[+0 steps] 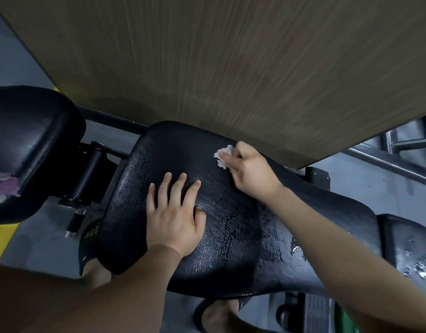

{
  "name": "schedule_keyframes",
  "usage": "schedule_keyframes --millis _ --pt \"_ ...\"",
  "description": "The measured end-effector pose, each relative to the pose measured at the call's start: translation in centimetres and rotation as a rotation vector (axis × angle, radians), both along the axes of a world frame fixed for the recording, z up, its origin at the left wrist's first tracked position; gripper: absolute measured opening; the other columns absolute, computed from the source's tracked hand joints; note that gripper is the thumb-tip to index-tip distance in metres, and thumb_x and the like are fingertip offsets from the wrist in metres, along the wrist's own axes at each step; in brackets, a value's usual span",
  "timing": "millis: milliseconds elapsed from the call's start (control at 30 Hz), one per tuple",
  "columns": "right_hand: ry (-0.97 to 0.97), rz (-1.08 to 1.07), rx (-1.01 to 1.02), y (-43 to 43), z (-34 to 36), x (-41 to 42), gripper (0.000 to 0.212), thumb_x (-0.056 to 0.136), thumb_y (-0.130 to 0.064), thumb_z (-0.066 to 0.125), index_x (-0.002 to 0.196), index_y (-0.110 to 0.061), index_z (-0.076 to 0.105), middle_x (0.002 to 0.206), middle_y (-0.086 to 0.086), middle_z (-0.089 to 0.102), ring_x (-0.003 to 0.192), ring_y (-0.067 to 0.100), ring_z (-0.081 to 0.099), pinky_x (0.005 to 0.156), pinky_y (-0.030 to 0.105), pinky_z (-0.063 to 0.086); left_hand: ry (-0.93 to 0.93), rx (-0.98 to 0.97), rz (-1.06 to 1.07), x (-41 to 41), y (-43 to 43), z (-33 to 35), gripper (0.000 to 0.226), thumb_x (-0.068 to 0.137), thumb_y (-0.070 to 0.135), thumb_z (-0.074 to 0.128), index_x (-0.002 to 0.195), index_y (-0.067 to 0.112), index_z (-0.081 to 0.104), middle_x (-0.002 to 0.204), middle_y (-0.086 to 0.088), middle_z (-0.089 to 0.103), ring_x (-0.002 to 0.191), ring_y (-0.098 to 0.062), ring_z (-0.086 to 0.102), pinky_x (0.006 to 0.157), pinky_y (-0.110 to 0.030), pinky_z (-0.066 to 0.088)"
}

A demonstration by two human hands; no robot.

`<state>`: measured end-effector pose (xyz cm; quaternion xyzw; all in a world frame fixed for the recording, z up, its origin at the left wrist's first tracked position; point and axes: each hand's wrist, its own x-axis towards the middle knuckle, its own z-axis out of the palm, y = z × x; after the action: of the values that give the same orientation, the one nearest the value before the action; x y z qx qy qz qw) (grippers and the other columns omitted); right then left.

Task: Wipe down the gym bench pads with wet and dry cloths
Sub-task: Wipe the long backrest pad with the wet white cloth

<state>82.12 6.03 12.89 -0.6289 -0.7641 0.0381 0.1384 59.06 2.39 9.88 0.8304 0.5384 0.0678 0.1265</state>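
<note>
Pad [231, 224], black and streaked with sheen, lies under both hands. The right hand [251, 174] curls its fingers [231, 162] round a crumpled white cloth [222, 155], pressing it near the pad's far edge. Just beside, the left hand [175, 219] lies flat, fingers [180, 186] spread. Well left of them, a pink cloth [2, 183] rests on a second pad [31, 140].

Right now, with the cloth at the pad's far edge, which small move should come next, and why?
Probably pull the right hand and its cloth back toward you across the pad: the cloth is at the far edge, the nearer surface shows wet-looking streaks, and the left hand lies flat on the pad.
</note>
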Motion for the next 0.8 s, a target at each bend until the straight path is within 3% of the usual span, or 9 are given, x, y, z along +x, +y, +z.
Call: schedule_keyframes --millis 200,333,467,667,733,800 --pt "-0.02 -0.225 0.061 -1.7 -1.0 0.4 0.033 0.086 0.004 0.062 0.112 -0.01 0.076 0.101 0.011 0.061 0.086 0.035 0.053 0.073 0.041 0.054 -0.003 -0.008 0.007 0.0 0.1 0.0 0.061 0.084 0.043 0.049 0.144 0.031 0.05 0.156 -0.003 0.041 0.151 -0.032 0.023 0.122 -0.059 0.013" --pt "0.013 -0.161 0.059 2.2 -1.1 -3.8 0.023 0.088 -0.002 0.059 0.103 -0.009 0.075 0.098 0.008 0.059 0.087 0.032 0.051 0.071 0.04 0.054 -0.002 -0.001 0.009 0.1 -0.1 0.1 0.061 0.084 0.043 0.049 0.144 0.031 0.05 0.155 -0.003 0.042 0.15 -0.032 0.024 0.122 -0.058 0.014" --pt "-0.07 -0.122 0.029 1.2 -0.7 -0.6 0.021 0.091 -0.005 0.06 0.104 -0.011 0.076 0.096 0.009 0.061 0.082 0.033 0.052 0.07 0.039 0.053 -0.007 0.001 0.014 0.1 -0.1 0.1 0.06 0.085 0.044 0.049 0.144 0.032 0.05 0.156 -0.003 0.042 0.151 -0.032 0.024 0.122 -0.057 0.012" --pt "-0.077 -0.396 0.07 -0.3 -1.2 -0.6 0.027 0.084 -0.005 0.053 0.095 -0.009 0.077 0.097 0.011 0.066 0.078 0.037 0.056 0.074 0.038 0.054 -0.017 0.004 0.019 0.1 -0.1 0.0 0.061 0.085 0.043 0.05 0.144 0.032 0.05 0.156 -0.003 0.042 0.151 -0.032 0.023 0.122 -0.058 0.013" --pt "-0.019 -0.351 0.055 2.5 -1.8 -3.4 0.031 0.083 -0.008 0.049 0.095 -0.012 0.077 0.099 0.01 0.067 0.083 0.037 0.059 0.079 0.038 0.052 -0.019 0.01 0.019 0.1 -0.1 -0.1 0.061 0.084 0.043 0.05 0.144 0.031 0.05 0.156 -0.003 0.042 0.151 -0.032 0.023 0.122 -0.058 0.013" --pt "0.042 -0.255 0.046 5.2 -1.9 -6.1 0.024 0.082 -0.004 0.057 0.093 -0.012 0.077 0.098 0.01 0.067 0.085 0.038 0.06 0.081 0.035 0.053 -0.021 0.016 0.013 0.1 -0.1 -0.1 0.061 0.085 0.043 0.05 0.145 0.031 0.049 0.156 -0.003 0.041 0.151 -0.032 0.022 0.122 -0.057 0.012"
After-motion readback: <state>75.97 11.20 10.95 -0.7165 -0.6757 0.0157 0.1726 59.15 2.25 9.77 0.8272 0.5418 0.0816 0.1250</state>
